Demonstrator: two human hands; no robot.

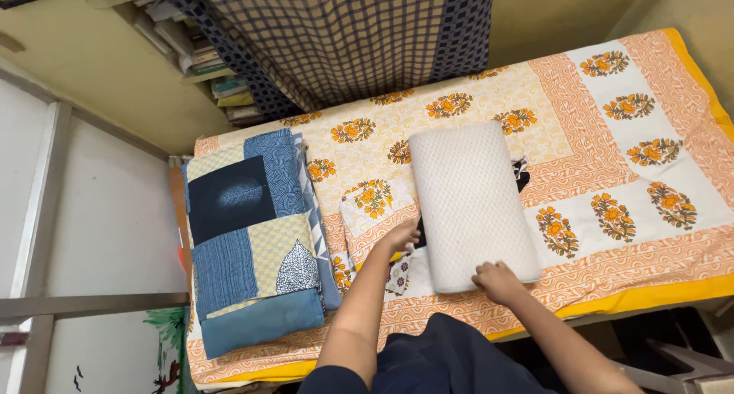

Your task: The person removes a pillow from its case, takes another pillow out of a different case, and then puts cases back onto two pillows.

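A white textured pillow (pixel 470 203) lies on a bed covered by an orange and white floral sheet (pixel 612 134). My left hand (pixel 403 234) touches the pillow's left edge, fingers curled against its side over a folded floral cloth (pixel 367 210). My right hand (pixel 497 281) rests on the pillow's near corner, gripping it. Something dark (pixel 521 174) peeks out from under the pillow's right side.
A folded blue and yellow patchwork quilt (pixel 248 241) lies at the left end of the bed. A dark checked cloth (pixel 344 34) hangs over the far side. Shelves with books (pixel 206 65) stand at the back left. The bed's yellow front edge (pixel 657 291) is near me.
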